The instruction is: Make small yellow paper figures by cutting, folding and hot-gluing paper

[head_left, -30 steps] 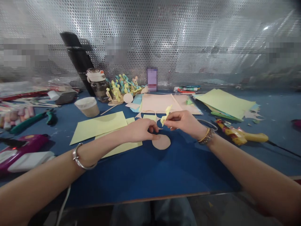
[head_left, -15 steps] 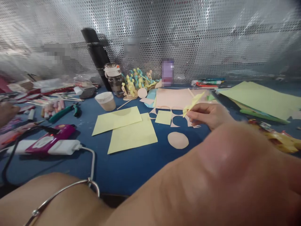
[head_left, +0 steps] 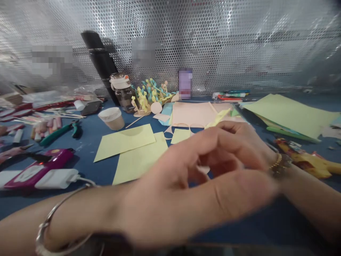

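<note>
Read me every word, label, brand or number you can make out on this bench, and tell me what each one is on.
Nothing can be read for certain.
The label on the dark bottle: too small to read.
The upright purple item: pixelated, unreadable.
The markings on the pens: too small and blurred to read.

Right, on my feed now: two overlapping paper sheets (head_left: 128, 151) lie on the work mat (head_left: 85, 169), with a paper cup (head_left: 112, 118) just behind them and a water bottle (head_left: 122, 94) behind that. Pliers (head_left: 62, 131) sit left of the cup. Over on the right, a glue gun (head_left: 301, 160) lies just before a paper stack (head_left: 290, 115), and paper figures (head_left: 149, 94) stand beside the bottle.
</note>
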A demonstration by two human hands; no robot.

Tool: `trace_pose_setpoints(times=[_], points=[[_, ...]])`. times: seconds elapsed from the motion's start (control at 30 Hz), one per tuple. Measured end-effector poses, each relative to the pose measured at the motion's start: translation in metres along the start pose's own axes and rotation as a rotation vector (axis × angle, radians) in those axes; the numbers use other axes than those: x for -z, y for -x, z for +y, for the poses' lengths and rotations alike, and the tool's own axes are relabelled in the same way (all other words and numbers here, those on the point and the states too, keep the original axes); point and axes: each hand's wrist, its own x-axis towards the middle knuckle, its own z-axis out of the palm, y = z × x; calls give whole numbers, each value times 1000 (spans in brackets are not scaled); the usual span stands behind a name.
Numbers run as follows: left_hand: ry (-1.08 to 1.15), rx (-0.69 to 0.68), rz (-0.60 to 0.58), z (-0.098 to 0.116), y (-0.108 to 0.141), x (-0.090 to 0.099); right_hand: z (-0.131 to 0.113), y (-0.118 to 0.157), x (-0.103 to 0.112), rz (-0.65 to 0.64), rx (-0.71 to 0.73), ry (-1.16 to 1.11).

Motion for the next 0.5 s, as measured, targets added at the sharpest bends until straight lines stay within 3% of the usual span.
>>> trace_pose_setpoints(times=[0.07, 0.17, 0.3, 0.5], points=[[-114, -49, 28, 21, -4, 15, -2, -5, 4, 11, 7, -22], [-310, -136, -128, 35, -5, 17, -2, -16, 9, 2, -24, -11], [-463, -178, -243, 12, -14, 9, 0, -31, 9, -44, -96, 3], [-533, -125, -175, -9, -30, 21, -8, -50, -1, -67, -46, 6]])
